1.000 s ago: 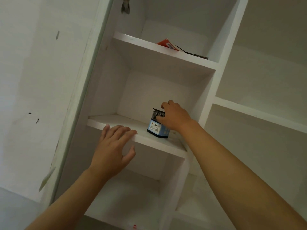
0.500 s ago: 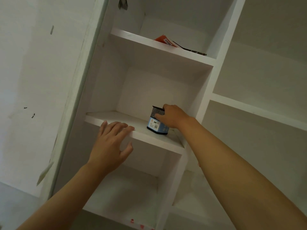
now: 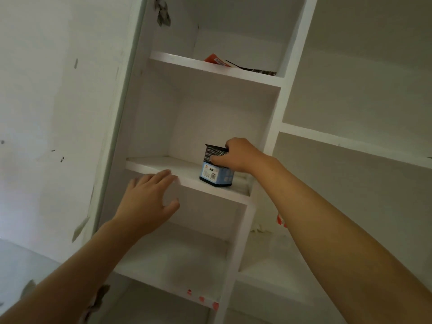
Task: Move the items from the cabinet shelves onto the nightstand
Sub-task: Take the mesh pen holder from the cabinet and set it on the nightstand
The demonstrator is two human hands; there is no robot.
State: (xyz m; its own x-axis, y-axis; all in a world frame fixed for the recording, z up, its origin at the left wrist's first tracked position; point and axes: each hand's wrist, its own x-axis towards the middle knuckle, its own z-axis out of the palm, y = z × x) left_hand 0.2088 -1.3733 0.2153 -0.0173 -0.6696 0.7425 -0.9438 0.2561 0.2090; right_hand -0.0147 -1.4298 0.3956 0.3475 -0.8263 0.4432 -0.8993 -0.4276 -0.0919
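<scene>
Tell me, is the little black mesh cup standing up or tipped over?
Standing up. The mesh cup sits flat on the middle shelf, open top upward, with the right hand gripping its rim.

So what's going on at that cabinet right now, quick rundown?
Right hand gripping mesh pen holder on middle shelf, not clearly lifted. Left hand open at shelf edge. Red item on upper shelf. Nothing blocking.

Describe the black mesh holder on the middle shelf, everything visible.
The mesh holder is a small boxy container, black wire mesh above, with a blue and white printed label wrapped around its lower part. It stands upright on the white middle shelf, towards the right. The right hand grips its upper rim and side.
</scene>
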